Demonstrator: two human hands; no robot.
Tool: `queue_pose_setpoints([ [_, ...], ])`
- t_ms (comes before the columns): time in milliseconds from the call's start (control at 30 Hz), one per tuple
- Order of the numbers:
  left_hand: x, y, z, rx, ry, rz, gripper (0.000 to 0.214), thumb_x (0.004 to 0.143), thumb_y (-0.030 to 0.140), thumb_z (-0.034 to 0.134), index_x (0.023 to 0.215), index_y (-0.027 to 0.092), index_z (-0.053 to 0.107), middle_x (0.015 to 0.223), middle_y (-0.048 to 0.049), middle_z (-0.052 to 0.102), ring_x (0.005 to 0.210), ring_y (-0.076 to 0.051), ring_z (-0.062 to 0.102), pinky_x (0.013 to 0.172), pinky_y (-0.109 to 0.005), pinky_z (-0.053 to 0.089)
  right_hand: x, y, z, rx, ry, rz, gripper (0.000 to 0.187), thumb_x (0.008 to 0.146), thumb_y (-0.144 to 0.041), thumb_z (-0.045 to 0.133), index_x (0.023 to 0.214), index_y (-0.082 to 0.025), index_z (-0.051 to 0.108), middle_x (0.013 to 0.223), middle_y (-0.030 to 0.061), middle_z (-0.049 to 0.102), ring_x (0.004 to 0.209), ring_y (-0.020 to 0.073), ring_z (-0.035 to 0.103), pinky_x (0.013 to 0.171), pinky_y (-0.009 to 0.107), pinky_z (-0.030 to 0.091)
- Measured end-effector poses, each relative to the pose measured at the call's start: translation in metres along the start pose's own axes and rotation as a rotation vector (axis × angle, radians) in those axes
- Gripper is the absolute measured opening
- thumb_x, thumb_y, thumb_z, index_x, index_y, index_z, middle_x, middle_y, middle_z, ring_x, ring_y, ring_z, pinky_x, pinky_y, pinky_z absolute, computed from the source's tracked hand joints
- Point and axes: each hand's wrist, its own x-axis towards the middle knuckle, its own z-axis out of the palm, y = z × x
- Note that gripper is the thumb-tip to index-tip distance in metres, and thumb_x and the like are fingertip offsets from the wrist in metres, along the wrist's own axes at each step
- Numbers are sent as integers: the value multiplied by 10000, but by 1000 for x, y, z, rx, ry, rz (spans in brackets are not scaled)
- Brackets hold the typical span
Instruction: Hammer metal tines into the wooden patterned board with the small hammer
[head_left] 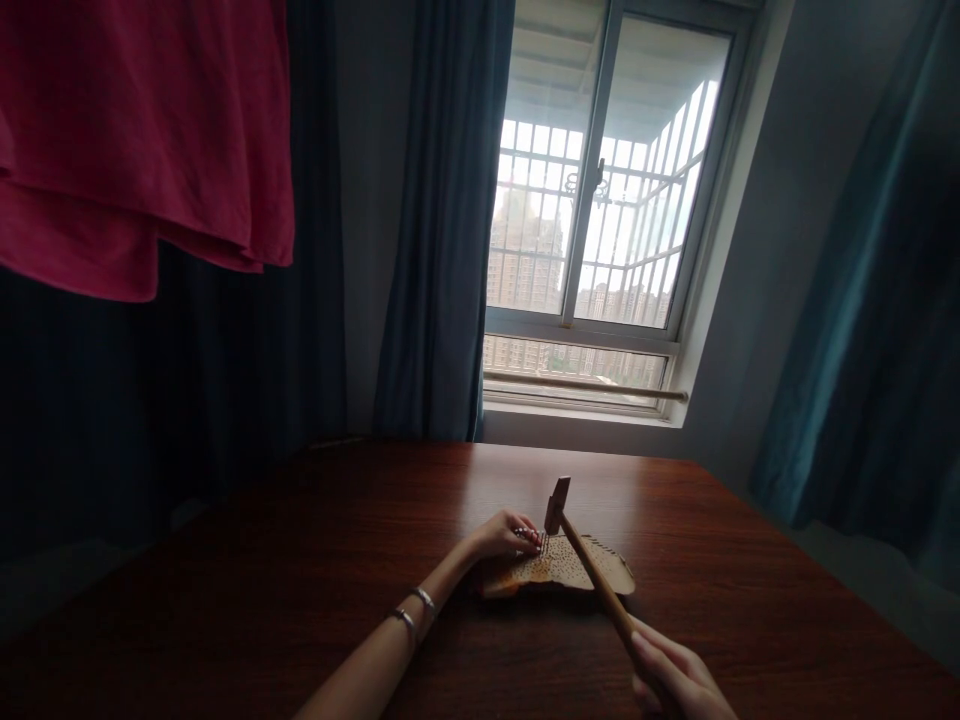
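My left hand (506, 535) is over the left part of an irregular tan wooden slab (592, 570) dotted with small dark marks. Its fingers are pinched round thin, dark, nail-like pins (544, 545), too small to make out fully. In my right hand (675, 670) is the lower end of a hammer's wooden handle. The hammer (600, 580) slants up and away across the slab, its dark head (556, 505) just above the pins beside my left fingertips. Whether head and pins touch, I cannot tell. A row of short spikes lines the slab's far right edge.
The slab lies on a large reddish-brown wooden table (337, 560). Beyond the table is a barred window (592, 220) between dark blue curtains (442, 220). A pink cloth (150, 140) hangs at the upper left.
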Motion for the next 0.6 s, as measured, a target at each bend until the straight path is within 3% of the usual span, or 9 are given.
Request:
queue_pose_setpoints([
  [133,-1,0,0,33,14,-22,411,551,431,731,820,120,714,914,-86,666,787,-174,610,698,-237,459,0,-2,1,31,-24,-13,728,580,-541,699,1153,-125,530,441,-75,416,338,11,314,314,111,74],
  [333,0,2,2,44,16,3,375,570,414,715,805,122,716,918,-83,665,795,-173,602,699,-237,456,1,2,-2,-9,3,-28,711,570,-551,702,1123,-126,564,448,-53,436,392,36,406,322,95,115],
  [500,-7,22,-3,150,0,-6,385,581,373,715,890,143,709,910,-57,669,866,-216,587,740,-260,435,-2,-4,-4,33,-34,-41,687,596,-529,695,1132,-125,548,452,-76,386,358,15,319,314,103,94],
  [600,-16,34,-14,161,73,-75,465,550,356,741,981,190,685,986,-44,653,941,-247,563,772,-281,425,-4,-6,-8,36,-40,-58,673,615,-521,686,1136,-119,543,444,-75,381,366,17,322,316,100,82],
])
